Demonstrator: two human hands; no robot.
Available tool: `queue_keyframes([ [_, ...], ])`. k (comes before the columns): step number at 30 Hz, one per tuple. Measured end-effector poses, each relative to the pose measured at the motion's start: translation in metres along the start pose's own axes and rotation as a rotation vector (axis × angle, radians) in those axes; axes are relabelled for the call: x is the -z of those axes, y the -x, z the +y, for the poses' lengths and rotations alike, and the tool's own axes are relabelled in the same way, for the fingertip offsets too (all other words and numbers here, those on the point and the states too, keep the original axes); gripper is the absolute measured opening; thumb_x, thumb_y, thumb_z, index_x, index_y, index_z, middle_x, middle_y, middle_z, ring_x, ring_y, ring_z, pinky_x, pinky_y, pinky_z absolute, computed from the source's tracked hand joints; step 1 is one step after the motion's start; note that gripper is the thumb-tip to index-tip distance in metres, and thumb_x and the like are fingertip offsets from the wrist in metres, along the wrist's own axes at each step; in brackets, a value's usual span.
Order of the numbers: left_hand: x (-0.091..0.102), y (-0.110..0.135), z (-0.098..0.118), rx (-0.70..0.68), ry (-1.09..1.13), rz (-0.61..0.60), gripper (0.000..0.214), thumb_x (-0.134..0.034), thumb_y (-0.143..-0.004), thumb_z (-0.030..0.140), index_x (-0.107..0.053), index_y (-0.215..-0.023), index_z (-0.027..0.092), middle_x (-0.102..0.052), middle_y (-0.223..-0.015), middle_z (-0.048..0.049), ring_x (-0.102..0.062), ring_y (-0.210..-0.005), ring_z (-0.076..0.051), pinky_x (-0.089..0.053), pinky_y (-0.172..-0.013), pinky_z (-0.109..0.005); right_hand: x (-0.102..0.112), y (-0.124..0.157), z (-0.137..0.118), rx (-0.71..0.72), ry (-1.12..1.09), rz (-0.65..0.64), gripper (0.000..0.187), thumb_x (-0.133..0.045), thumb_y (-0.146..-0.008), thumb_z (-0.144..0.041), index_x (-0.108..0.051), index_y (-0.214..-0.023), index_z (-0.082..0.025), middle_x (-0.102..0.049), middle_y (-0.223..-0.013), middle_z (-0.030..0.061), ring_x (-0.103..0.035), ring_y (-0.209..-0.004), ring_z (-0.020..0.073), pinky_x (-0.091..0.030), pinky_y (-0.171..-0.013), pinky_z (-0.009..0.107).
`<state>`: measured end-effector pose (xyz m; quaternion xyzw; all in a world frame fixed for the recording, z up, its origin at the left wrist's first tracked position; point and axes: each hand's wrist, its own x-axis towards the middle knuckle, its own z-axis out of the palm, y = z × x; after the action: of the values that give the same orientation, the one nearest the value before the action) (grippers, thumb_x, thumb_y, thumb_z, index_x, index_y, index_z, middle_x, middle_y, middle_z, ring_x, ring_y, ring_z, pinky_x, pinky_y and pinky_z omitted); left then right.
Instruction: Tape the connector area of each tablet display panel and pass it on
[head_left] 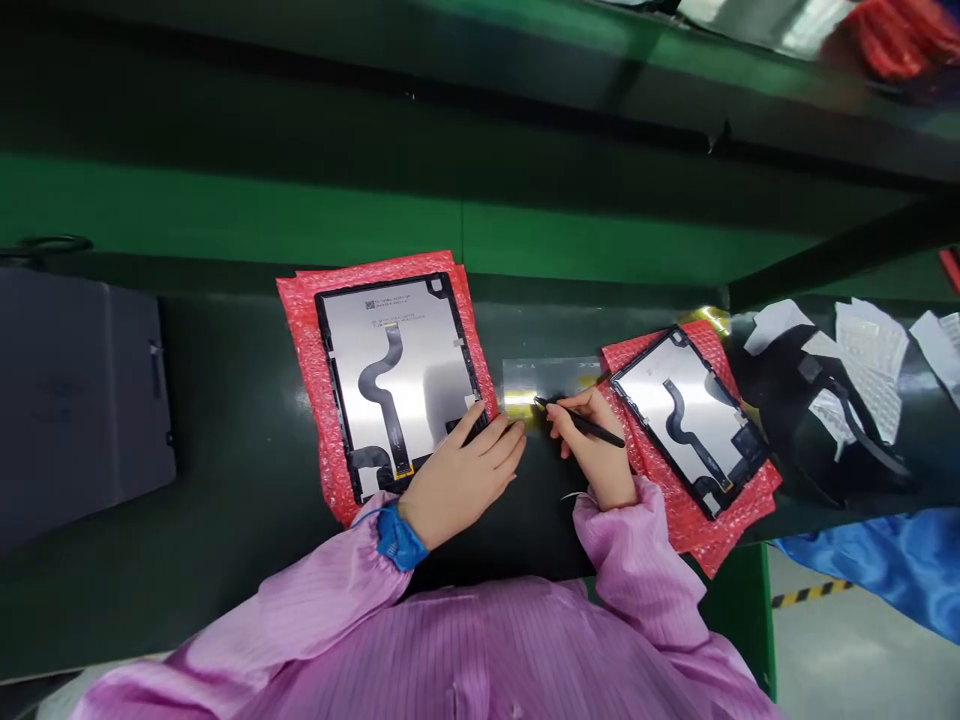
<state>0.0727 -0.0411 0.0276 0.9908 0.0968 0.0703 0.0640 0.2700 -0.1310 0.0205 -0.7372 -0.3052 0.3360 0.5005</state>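
My right hand [598, 452] grips slim black tweezers [592, 428] like a pen. Their tip is at a clear film [551, 372] that bears shiny yellow strips [519, 404]. My left hand [466, 478], fingers stretched out, lies over the lower right edge of a tablet-like display panel [412, 370] and covers part of it. A dark wavy flex cable [375, 382] runs down the panel's silver back. Under this panel is red bubble wrap [306, 340]. To the right of my right hand, a second such panel [682, 400] lies tilted on more red bubble wrap [652, 475].
A dark grey box-like case [82, 400] stands at the left. Crumpled white papers [870, 350] and a black strap-like item [795, 400] lie at the right, near blue cloth [885, 560]. A shelf [465, 60] overhangs the back of the dark bench [247, 560].
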Motion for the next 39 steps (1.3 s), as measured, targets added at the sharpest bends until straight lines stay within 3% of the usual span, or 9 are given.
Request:
queue_keyframes([
  [6, -0.001, 0.002, 0.0, -0.017, 0.011, 0.012, 0.038, -0.053, -0.107, 0.031, -0.064, -0.141, 0.017, -0.067, -0.146, -0.0066, -0.057, -0.138, -0.024, -0.032, -0.128, -0.051, -0.006, -0.002, -0.005, -0.033, -0.015, 0.032, 0.033, -0.077, -0.088, -0.048, -0.059, -0.083, -0.022, -0.074, -0.074, 0.0016, -0.06, -0.049, 0.0105, -0.043, -0.041, 0.021],
  [10, -0.003, 0.002, 0.0, -0.031, 0.006, 0.014, 0.039, -0.055, -0.106, 0.03, -0.064, -0.141, 0.015, -0.066, -0.148, -0.0071, -0.058, -0.137, -0.025, -0.034, -0.126, -0.051, -0.005, 0.001, -0.006, -0.001, -0.01, 0.078, 0.033, -0.077, -0.088, -0.049, -0.058, -0.083, -0.022, -0.073, -0.071, 0.0, -0.056, -0.045, 0.0092, -0.041, -0.041, 0.021],
  [19, -0.002, 0.003, 0.001, -0.012, 0.037, 0.013, 0.04, -0.06, -0.104, 0.032, -0.064, -0.141, 0.016, -0.066, -0.148, -0.0082, -0.057, -0.139, -0.026, -0.03, -0.129, -0.051, -0.007, 0.005, -0.013, -0.018, 0.106, 0.034, 0.03, -0.076, -0.089, -0.047, -0.059, -0.088, -0.023, -0.072, -0.071, -0.0019, -0.057, -0.045, 0.0093, -0.046, -0.042, 0.022],
  [27, 0.0, 0.0, 0.002, -0.025, 0.106, 0.08, 0.037, -0.057, -0.105, 0.028, -0.066, -0.137, 0.014, -0.066, -0.147, -0.0079, -0.057, -0.14, -0.026, -0.034, -0.129, -0.049, -0.007, 0.005, -0.015, -0.012, -0.089, 0.087, 0.038, -0.08, -0.085, -0.051, -0.056, -0.078, -0.022, -0.074, -0.072, 0.0008, -0.053, -0.043, 0.0081, -0.038, -0.037, 0.019],
  [31, 0.021, 0.027, 0.0, -0.112, 0.334, 0.246, 0.026, -0.052, -0.104, 0.02, -0.074, -0.117, 0.019, -0.074, -0.134, -0.0018, -0.061, -0.136, -0.02, -0.04, -0.127, -0.038, -0.01, 0.023, -0.032, 0.004, -0.272, -0.03, 0.033, -0.079, -0.089, -0.041, -0.054, -0.077, -0.023, -0.072, -0.07, -0.0017, -0.059, -0.046, 0.0091, -0.034, -0.034, 0.016],
  [35, 0.041, 0.076, -0.015, 0.036, 0.51, 0.37, 0.024, -0.048, -0.105, 0.016, -0.071, -0.103, 0.019, -0.081, -0.103, -0.0034, -0.073, -0.113, -0.017, -0.054, -0.114, -0.033, -0.032, 0.042, -0.052, -0.02, -0.296, -0.269, 0.027, -0.076, -0.092, -0.035, -0.057, -0.078, -0.023, -0.074, -0.073, -0.0003, -0.063, -0.048, 0.0108, -0.037, -0.033, 0.016],
  [39, 0.04, 0.112, -0.034, 0.207, 0.492, 0.354, 0.016, -0.051, -0.103, 0.014, -0.064, -0.112, 0.015, -0.078, -0.123, -0.0126, -0.065, -0.133, -0.023, -0.051, -0.118, -0.044, -0.063, 0.052, -0.058, -0.051, -0.249, -0.392, 0.025, -0.078, -0.09, -0.032, -0.059, -0.078, -0.021, -0.075, -0.073, 0.0005, -0.064, -0.047, 0.0102, -0.047, -0.037, 0.017],
])
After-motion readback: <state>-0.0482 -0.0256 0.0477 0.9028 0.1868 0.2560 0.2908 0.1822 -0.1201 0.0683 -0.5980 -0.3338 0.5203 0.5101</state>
